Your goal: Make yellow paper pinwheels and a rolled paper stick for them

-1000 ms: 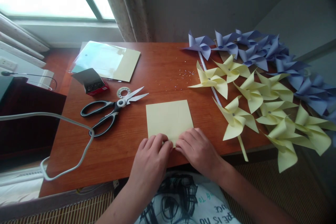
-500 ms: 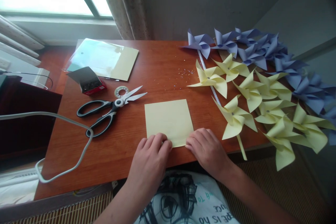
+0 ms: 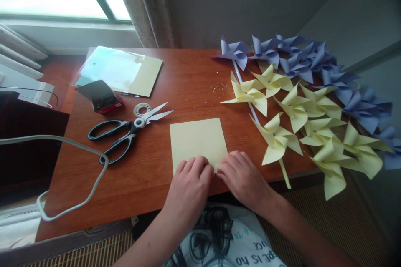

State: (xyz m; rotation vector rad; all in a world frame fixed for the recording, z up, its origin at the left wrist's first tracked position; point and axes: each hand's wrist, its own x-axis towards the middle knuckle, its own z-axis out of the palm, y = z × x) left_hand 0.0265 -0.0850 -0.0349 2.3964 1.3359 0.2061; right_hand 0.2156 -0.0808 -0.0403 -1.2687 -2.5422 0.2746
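Note:
A pale yellow sheet of paper (image 3: 197, 139) lies flat on the table before me. Curled over its near edge, the fingers of my left hand (image 3: 192, 177) press on the paper around the middle of that edge. My right hand (image 3: 242, 175) grips the same edge close to the near right corner, fingers bent and thumb tucked beneath. Only a narrow gap separates the two hands. The fingertips and the paper's edge under them are partly hidden. To the left lie open black-and-grey scissors (image 3: 130, 131), with a small tape roll (image 3: 142, 110) touching their blades.
Yellow pinwheels (image 3: 278, 137) and purple pinwheels (image 3: 324, 60) cover the table's right side. A red-and-black box (image 3: 108, 105) and a plastic sleeve with paper (image 3: 125, 71) stand at the back left. A white cable (image 3: 94, 192) loops over the left edge. Paper scraps (image 3: 217, 87) are scattered at the back.
My left hand has slid right along the paper's near edge, and my right hand has shifted slightly left, so they are closer together. The whole view has moved a little.

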